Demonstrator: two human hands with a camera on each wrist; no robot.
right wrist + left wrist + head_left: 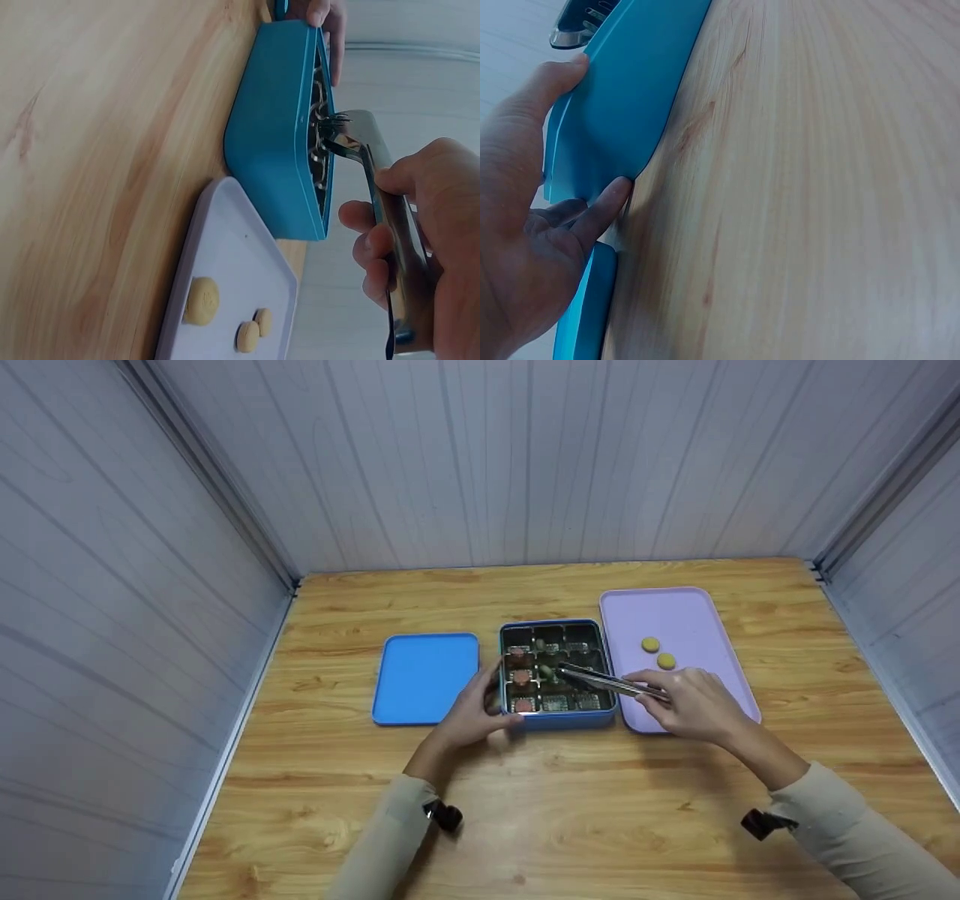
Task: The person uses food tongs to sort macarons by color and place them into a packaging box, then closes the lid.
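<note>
Hands both on the job from the head view, so here's how they sit, with the blue box (566,721) as the middle of the clock. Left forearm comes up from about 7 o'clock, and the left hand (471,718) is spread wide around the box's 8 o'clock corner — thumb on the near rim, fingers fairly straight down the side wall. It's touching the box there, not balled up at all.

Right forearm comes in from roughly 4 o'clock, back of the hand up, wrist raised over the lilac tray (724,690). The right hand (696,705) has metal tongs (613,683) pinched between thumb and curled fingers, pointing toward 10 o'clock with the tips down inside the box. They end right by a green piece (547,673) in the middle compartment; can't tell if they've actually got it.

The box's left column has pink pieces (523,677), one per compartment. Shallow blue tray (426,679) lies at 9 o'clock, lilac one just beside the box at 3. That one carries yellow cookies (666,661) — two visible from above, three from the right wrist. Black wrist gadgets (761,823) on both sleeves (844,825), btw.
</note>
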